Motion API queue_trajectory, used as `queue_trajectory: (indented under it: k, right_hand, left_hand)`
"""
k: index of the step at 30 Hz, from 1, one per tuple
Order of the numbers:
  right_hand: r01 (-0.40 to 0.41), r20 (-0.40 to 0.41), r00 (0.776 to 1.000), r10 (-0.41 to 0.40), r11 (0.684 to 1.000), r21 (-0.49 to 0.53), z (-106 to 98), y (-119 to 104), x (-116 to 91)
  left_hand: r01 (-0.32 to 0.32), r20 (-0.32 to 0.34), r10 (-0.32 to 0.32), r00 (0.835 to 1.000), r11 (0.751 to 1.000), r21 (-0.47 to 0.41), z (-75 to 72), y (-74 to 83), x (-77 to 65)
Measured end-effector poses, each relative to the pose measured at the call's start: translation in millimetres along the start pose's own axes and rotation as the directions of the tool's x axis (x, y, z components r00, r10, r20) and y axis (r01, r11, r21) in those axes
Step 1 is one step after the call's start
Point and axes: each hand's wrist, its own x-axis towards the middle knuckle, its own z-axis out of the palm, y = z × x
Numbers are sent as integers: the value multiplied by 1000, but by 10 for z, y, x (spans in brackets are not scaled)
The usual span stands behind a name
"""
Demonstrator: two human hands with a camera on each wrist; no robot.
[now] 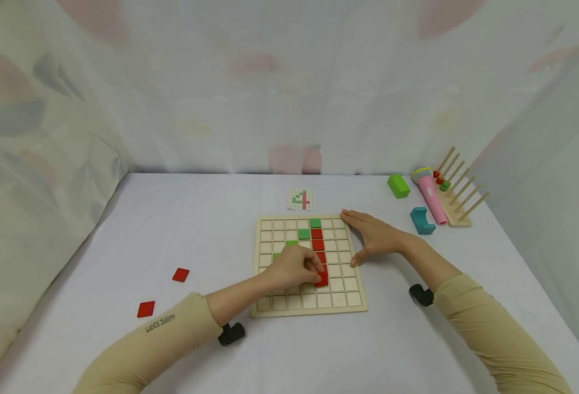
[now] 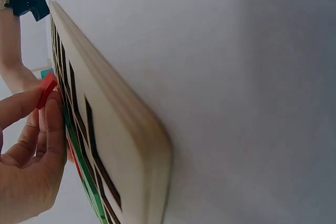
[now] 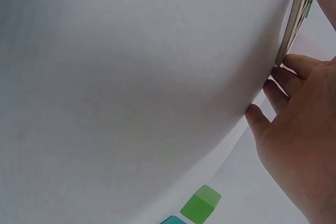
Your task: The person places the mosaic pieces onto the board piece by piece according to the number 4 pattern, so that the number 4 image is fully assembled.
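A wooden grid board lies on the white table, its squares bounded by dark lines. My left hand is over its lower middle, pinching a red square tile between thumb and fingertips, close over the grid. Above that spot runs a column of red tiles, topped by a green tile. More green tiles step down diagonally to the left, the lowest partly hidden by the left hand. Along the board's upper right edge rests my right hand, fingers extended to the corner and thumb at the side.
Behind the board lies a small pattern card. Two loose red tiles are at the left. To the right are a green block, a teal arched block, a pink toy microphone and a pegged wooden stand.
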Motion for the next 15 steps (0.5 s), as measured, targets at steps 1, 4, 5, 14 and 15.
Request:
queue_trajectory:
  k: [1, 4, 5, 14, 15]
  right_hand:
    - [1, -1, 1000, -1, 1000, 1, 2, 4, 1]
    - [0, -3, 1000, 0, 1000, 1, 10, 16, 4]
    - [3, -5, 1000, -3, 1000, -3, 12, 18, 6]
    - [0, -5, 1000, 0, 1000, -4, 16, 20, 9]
    - [-1, -5, 1000, 1, 1000, -5, 16, 21, 8]
  left_hand:
    - [-9, -2, 9, 1000, 1000, 8, 8, 0, 1]
    - [-35, -8, 35, 999, 999, 32, 29, 3, -3]
    - [-45, -10, 45, 999, 998, 43, 36, 6, -7]
    - [-86, -20, 91, 996, 982, 168, 88, 56, -40]
    - [-89, -20, 94, 995, 980, 180, 91, 60, -42]
